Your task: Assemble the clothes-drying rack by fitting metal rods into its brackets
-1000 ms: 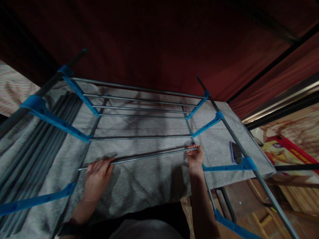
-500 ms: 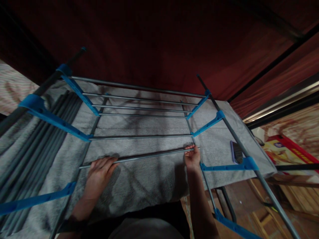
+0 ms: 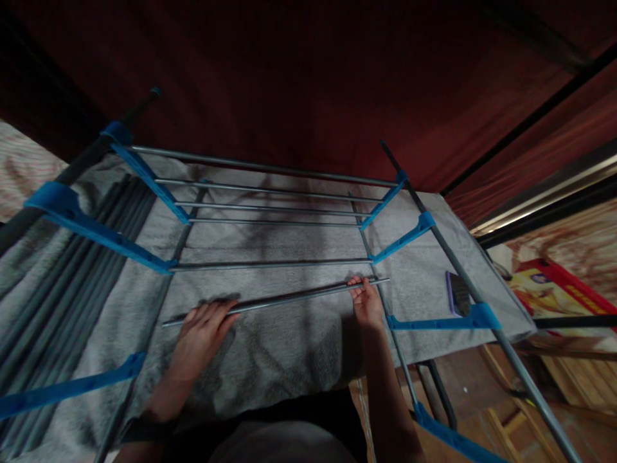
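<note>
A thin grey metal tube (image 3: 294, 297) lies crosswise in both my hands, its right end a little higher in view than its left. My left hand (image 3: 205, 328) wraps over it near the left end, while my right hand (image 3: 366, 303) grips it close to the right end with curled fingers. Around it stands a rack frame of grey poles joined by blue plastic brackets (image 3: 398, 245). Just beyond the held tube, a fixed crossbar (image 3: 274, 265) spans the left and right brackets. More crossbars run between the brackets farther back.
Several loose grey tubes (image 3: 72, 283) lie side by side at the left on a grey cloth (image 3: 289, 354) covering the table. A phone (image 3: 457, 294) rests at the right. Beyond the table's right edge is a red and yellow box (image 3: 554, 296). A dark red curtain (image 3: 270, 83) hangs behind.
The tube has shifted to the right, its left end now inside the left pole and its right end past the right pole. Both hands still hold it.
</note>
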Tool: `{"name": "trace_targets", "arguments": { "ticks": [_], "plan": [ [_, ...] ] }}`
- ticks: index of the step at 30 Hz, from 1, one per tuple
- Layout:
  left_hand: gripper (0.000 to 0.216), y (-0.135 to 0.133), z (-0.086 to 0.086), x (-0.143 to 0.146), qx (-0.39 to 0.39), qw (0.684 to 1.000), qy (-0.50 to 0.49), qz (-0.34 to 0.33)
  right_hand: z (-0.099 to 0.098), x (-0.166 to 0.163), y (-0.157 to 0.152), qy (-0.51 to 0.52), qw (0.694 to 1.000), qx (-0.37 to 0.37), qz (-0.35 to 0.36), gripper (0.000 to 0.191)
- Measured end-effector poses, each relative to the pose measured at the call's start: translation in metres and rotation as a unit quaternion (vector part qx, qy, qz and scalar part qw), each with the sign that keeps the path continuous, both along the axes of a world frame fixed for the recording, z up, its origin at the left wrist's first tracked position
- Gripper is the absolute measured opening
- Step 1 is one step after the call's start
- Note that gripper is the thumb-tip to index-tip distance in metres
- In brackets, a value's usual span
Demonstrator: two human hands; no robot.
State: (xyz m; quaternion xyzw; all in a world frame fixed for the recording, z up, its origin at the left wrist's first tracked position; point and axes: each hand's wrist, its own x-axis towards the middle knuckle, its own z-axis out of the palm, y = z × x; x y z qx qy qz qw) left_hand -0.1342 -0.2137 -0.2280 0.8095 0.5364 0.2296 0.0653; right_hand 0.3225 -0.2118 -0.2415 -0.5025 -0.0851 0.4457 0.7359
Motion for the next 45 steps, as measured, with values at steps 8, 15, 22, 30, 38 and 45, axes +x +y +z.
{"name": "trace_targets", "arguments": {
  "ticks": [8,15,22,30,38,45],
  "plan": [
    [0.039,0.007,-0.003,0.002,0.019,1.0,0.01,-0.02,-0.002,0.009,-0.017,-0.009,0.994,0.002,0.112,0.039],
    [0.037,0.01,-0.002,0.026,0.064,0.996,-0.009,-0.058,0.0,0.01,-0.02,-0.028,0.981,0.008,0.191,0.041],
    [0.041,0.006,-0.001,0.062,0.053,0.995,-0.012,-0.086,-0.006,-0.012,-0.029,-0.022,0.972,-0.015,0.235,0.042],
    [0.041,0.006,0.016,0.103,0.009,0.987,0.08,-0.136,-0.013,-0.01,-0.033,-0.046,0.973,-0.038,0.224,0.043],
    [0.039,0.01,0.029,0.131,-0.026,0.976,0.129,-0.173,-0.004,-0.011,-0.037,-0.03,0.964,-0.055,0.259,0.046],
    [0.041,0.012,0.024,0.125,-0.051,0.981,0.104,-0.154,-0.009,-0.029,-0.037,-0.033,0.957,-0.079,0.277,0.044]
  ]
}}
